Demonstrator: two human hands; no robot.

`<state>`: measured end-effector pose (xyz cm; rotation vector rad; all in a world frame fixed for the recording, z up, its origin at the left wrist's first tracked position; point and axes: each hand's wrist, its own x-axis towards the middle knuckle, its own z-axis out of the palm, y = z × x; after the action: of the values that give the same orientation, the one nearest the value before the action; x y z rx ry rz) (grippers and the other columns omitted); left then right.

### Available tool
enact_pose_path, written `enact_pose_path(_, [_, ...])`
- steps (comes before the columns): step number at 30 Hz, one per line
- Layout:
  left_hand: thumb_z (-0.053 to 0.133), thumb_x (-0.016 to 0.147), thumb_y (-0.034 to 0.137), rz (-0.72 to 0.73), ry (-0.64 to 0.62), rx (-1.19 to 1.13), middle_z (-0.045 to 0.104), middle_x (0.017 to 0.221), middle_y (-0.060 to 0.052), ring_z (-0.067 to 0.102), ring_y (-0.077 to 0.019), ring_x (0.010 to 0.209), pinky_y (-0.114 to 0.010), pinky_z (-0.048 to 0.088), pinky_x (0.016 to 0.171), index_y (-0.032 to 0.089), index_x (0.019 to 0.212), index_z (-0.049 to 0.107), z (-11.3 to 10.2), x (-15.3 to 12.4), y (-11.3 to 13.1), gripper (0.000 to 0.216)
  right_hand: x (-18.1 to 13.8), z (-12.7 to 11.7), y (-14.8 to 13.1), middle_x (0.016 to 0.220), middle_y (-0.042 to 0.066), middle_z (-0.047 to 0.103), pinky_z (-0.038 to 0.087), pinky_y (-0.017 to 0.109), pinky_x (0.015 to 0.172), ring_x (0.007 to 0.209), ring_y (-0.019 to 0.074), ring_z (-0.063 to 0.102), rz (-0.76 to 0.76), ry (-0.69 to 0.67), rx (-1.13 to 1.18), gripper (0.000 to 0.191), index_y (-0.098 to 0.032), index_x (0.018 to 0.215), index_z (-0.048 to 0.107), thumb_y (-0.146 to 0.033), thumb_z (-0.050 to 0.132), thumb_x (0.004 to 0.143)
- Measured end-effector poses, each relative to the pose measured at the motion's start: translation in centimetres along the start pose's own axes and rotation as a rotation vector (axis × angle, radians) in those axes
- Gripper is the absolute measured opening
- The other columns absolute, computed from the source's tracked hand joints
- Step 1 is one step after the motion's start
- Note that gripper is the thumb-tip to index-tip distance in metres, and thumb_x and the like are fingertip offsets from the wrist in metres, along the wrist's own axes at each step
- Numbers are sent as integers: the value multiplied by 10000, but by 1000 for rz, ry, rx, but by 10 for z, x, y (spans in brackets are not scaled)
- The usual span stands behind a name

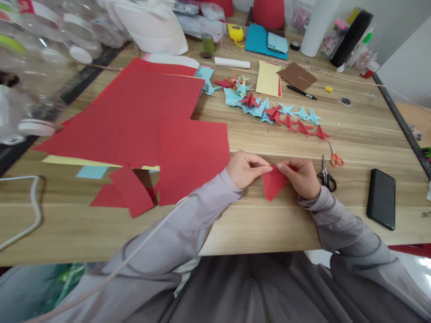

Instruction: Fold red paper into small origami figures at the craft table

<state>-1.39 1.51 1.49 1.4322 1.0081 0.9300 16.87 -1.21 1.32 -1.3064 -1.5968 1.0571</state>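
Between my two hands hangs a small folded piece of red paper (274, 184), its point facing down over the table's front part. My left hand (247, 169) pinches its upper left edge with thumb and forefinger. The upper right edge is pinched by my right hand (301, 175). Just left of my left hand lies a square red sheet (195, 157), beside a stack of large red sheets (134, 107). Black-handled scissors (325, 175) rest close to the right hand. Beyond the hands, folded red paper figures (288, 121) and light blue ones (303, 113) lie in rows.
Orange-handled scissors (336, 157) and a black phone (381, 198) lie to the right. Red paper offcuts (131, 193) are at the left front. Plastic bottles (50, 49) crowd the far left. A pen (301, 92), yellow paper (268, 80) and a tape measure (235, 32) sit farther back.
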Motion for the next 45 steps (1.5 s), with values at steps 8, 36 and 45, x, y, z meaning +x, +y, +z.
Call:
enact_pose_path(8, [760,608,199,-33,25,12,716,621,-47,615,-128,542,-232,475,530,155,624,735,4,-2,-2,53,1,-1,-7,654,29,694,467,259,568,575,125,577,-12,-80,11,315,-165,704,717,-478,699,730])
enact_pose_path(36, [738,608,441,-234,12,-347,657,582,-29,598,-136,560,-271,496,579,133,621,668,6,-1,1,316,2,1,-1,656,17,668,456,246,556,563,98,547,103,46,210,256,-154,714,670,-395,748,677])
enact_pose_path(45, [671,687,269,14,62,2,687,633,-36,576,-122,581,-246,465,581,137,640,687,9,-5,1,142,0,3,-5,645,13,643,421,238,529,557,97,519,125,-32,198,307,-155,715,653,-448,738,680])
